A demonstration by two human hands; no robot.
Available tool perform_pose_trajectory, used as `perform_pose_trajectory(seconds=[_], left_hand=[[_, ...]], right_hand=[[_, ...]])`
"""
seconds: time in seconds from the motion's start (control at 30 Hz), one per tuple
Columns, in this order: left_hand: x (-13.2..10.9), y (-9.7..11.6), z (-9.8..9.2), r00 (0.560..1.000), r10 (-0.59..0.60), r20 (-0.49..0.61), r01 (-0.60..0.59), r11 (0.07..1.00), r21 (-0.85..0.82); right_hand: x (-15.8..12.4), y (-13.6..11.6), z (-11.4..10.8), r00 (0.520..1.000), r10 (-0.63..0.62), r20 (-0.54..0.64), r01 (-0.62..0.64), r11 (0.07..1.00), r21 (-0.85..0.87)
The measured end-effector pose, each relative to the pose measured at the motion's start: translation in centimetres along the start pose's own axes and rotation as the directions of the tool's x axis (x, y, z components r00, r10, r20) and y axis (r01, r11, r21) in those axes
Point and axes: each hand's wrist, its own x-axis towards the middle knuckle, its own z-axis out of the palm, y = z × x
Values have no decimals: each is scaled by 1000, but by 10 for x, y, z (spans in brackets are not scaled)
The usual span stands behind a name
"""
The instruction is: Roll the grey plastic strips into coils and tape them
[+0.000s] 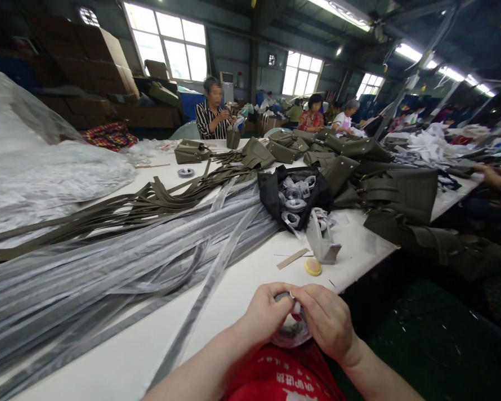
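Close to my body, above the red apron, both hands are closed around a coiled strap in clear plastic. My left hand grips its left side, with the thumb over the coil. On the other side, my right hand pinches near the top, where a small white piece shows between the fingers. Long grey straps in plastic sleeves lie across the table to the left. A black bag filled with similar coils stands ahead of my hands.
Beyond my hands are a tape dispenser, a yellow round tin and a cardboard strip. Olive bags and bare olive straps cover the table farther back. A co-worker in stripes sits opposite. Plastic is heaped at left.
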Motion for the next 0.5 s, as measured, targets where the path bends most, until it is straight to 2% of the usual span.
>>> perform_pose_trajectory(seconds=[0.07, 0.13, 0.3, 0.4, 0.5], left_hand=[[-1, 4, -1, 998, -64, -5, 64, 996, -58], [-1, 7, -2, 995, -101, -2, 100, 989, -106], [-1, 10, -7, 994, -111, 14, 112, 976, -188], [-2, 13, -8, 990, -135, 28, 138, 954, -266], [-5, 18, -8, 990, -141, -10, 131, 944, -304]], right_hand=[[0, 1, -1, 999, -40, -6, 40, 999, -18], [2, 2, -2, 1000, -23, 12, 23, 1000, -2], [8, 1, -4, 999, 25, 45, -26, 999, 28], [8, 2, -6, 998, -39, 46, 38, 999, 19], [7, 5, -9, 992, -110, 53, 109, 994, 32]])
